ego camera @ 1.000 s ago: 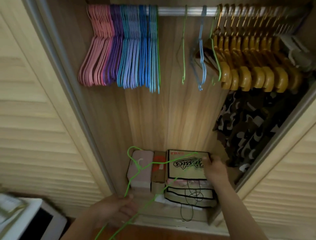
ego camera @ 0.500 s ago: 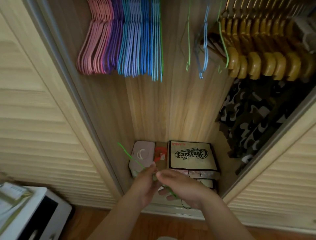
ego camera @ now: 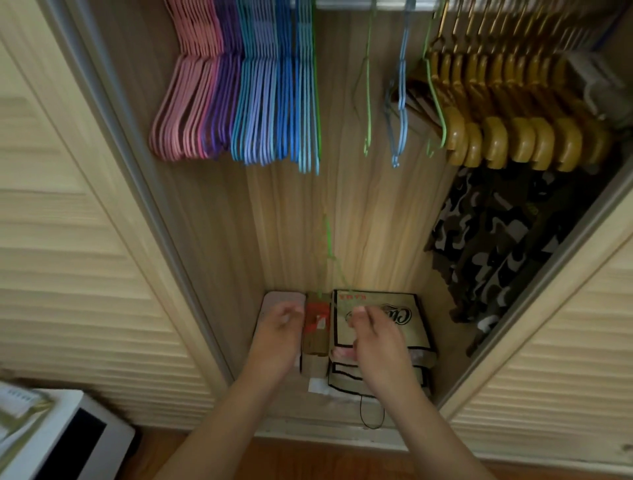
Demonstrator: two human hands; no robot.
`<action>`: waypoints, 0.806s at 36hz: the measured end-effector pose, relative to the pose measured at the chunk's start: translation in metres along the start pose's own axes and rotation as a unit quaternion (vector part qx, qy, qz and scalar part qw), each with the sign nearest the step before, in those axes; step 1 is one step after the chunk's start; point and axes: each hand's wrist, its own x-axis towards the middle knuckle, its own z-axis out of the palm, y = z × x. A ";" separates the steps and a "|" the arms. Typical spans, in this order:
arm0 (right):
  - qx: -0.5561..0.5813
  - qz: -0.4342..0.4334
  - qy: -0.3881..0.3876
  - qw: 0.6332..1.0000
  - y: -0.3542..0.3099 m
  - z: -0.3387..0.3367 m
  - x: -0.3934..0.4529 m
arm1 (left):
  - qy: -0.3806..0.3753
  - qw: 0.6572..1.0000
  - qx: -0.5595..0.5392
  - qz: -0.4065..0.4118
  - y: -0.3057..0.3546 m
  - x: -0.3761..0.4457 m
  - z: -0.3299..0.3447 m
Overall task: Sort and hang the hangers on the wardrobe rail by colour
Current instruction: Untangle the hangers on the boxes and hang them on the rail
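Both hands, left (ego camera: 279, 327) and right (ego camera: 371, 330), pinch a blurred green hanger (ego camera: 328, 246) at lower centre of the frame, its wire rising between them. Boxes (ego camera: 376, 322) lie just behind. Across the top, pink, purple and blue hangers (ego camera: 239, 102) crowd the rail (ego camera: 346, 3), gold ones (ego camera: 513, 137) at upper right.

Hangers (ego camera: 239, 102) crowd the rail's (ego camera: 346, 3) left end, three hang mid-rail, more at right; boxes (ego camera: 376, 325) sit on the wardrobe floor below.
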 end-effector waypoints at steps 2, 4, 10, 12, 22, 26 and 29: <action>-0.005 -0.051 0.036 0.998 -0.018 -0.012 0.003 | 0.057 0.997 0.001 0.058 0.021 0.003 -0.018; -0.026 -0.110 0.075 0.991 -0.038 -0.024 0.009 | 0.101 0.987 0.021 0.120 0.040 0.010 -0.034; -0.011 -0.181 0.141 0.973 -0.090 -0.032 0.029 | 0.211 0.907 0.097 0.351 0.112 0.036 -0.082; -0.012 -0.187 0.155 0.970 -0.099 -0.034 0.036 | 0.246 0.867 0.137 0.412 0.132 0.042 -0.095; -0.016 -0.230 0.183 0.956 -0.156 -0.032 0.096 | 0.392 0.718 0.331 0.470 0.210 0.084 -0.155; -0.019 -0.253 0.206 0.945 -0.177 -0.031 0.127 | 0.421 0.668 0.413 0.453 0.217 0.100 -0.167; -0.032 -0.263 0.223 0.938 -0.195 -0.030 0.151 | 0.437 0.651 0.437 0.441 0.223 0.111 -0.177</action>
